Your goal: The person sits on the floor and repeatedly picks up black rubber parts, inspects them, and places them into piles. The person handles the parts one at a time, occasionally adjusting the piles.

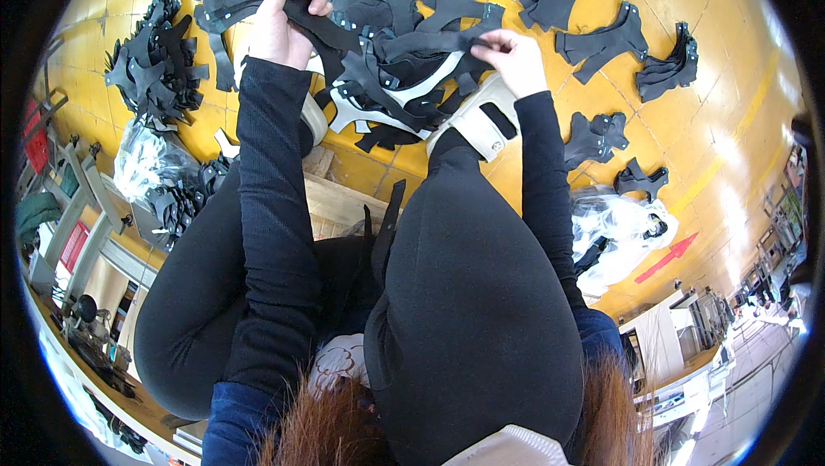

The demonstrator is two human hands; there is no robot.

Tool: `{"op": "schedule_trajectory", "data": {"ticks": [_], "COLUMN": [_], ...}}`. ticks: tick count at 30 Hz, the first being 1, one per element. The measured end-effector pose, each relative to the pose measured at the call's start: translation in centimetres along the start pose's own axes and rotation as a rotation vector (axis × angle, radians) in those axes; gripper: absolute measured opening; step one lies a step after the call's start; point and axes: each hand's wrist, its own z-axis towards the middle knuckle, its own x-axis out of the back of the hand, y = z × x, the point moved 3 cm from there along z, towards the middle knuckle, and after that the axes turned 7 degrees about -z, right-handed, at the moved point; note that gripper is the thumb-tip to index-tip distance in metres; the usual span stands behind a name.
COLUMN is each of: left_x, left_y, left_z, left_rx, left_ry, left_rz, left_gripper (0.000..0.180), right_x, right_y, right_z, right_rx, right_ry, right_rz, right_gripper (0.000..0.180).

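Note:
My right hand (510, 58) is closed, thumb and fingers pinching the end of a dark strap-like piece (430, 43) above the pile. Curled fingers of my left hand (290, 17), with the thumb raised, close on a flat black branched piece (331, 33); the palm side is partly hidden. Between and below my hands lies a heap of flat black branched cut pieces (395, 2), some with small pale marks. A few white-edged pieces (354, 111) show in the heap, between my cream sandals (483, 126).
Black pieces lie in a bundle (155, 66) at left and in stacks (606, 40) at right on the yellow tiled floor (705, 131). Clear plastic bags (623, 225) hold more on both sides. Wooden slats (339, 199) show beneath my legs; a pale frame stands far left.

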Motion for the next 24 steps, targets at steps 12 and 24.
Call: {"op": "schedule_trajectory", "data": {"ticks": [12,24], "left_x": [-0.1,1.6], "left_y": [-0.9,-0.2], "left_z": [0.2,0.4], "left_rx": [0.072,0.068], "left_ry": [0.026,0.017], "left_rz": [-0.019,-0.034], "left_gripper": [0.03,0.03], "right_x": [-0.3,11.5], "right_y": [1.6,-2.4], "right_z": [-1.3,-13.9], "right_rx": [0.11,0.106], "right_ry": [0.423,-0.324], "right_rz": [-0.111,0.317], "right_gripper": [0.026,0.023]}}
